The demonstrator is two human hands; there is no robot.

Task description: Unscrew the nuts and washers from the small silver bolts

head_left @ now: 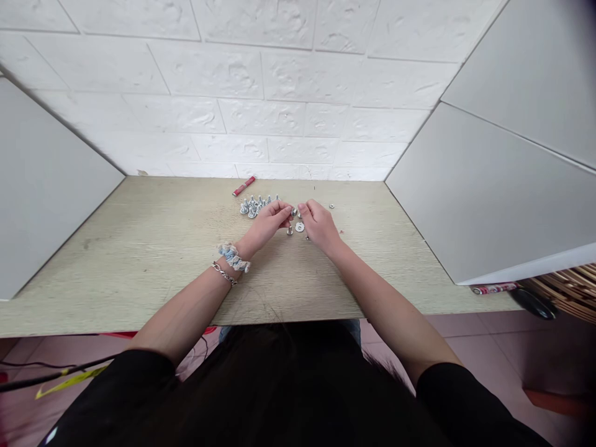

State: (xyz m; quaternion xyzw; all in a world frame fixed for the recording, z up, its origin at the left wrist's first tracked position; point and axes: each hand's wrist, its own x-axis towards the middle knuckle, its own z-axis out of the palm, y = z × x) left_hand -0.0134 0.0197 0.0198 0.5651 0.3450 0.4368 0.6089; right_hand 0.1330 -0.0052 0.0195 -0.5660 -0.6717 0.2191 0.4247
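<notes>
My left hand point(274, 218) pinches a small silver bolt point(293, 212) between thumb and forefinger. Close beside it, the fingers of my right hand point(317, 222) are curled closed. A bit of silver metal point(300, 216) shows at their tips, its kind too small to make out. Below, on the table, lies a flat washer point(300, 228). One bolt point(289, 231) stands near my left fingers, and another small metal piece point(307, 237) is partly hidden by my right hand. Several bolts point(252, 211) stand upright in a group behind my left hand, which covers some of them.
On the wooden table point(177, 248), a red tube-like stick point(244, 186) lies toward the white brick wall point(284, 118). A lone nut point(331, 206) sits right of my right hand. Grey panels border both sides. A wicker item point(565, 288) and a black object point(533, 302) are at the right edge.
</notes>
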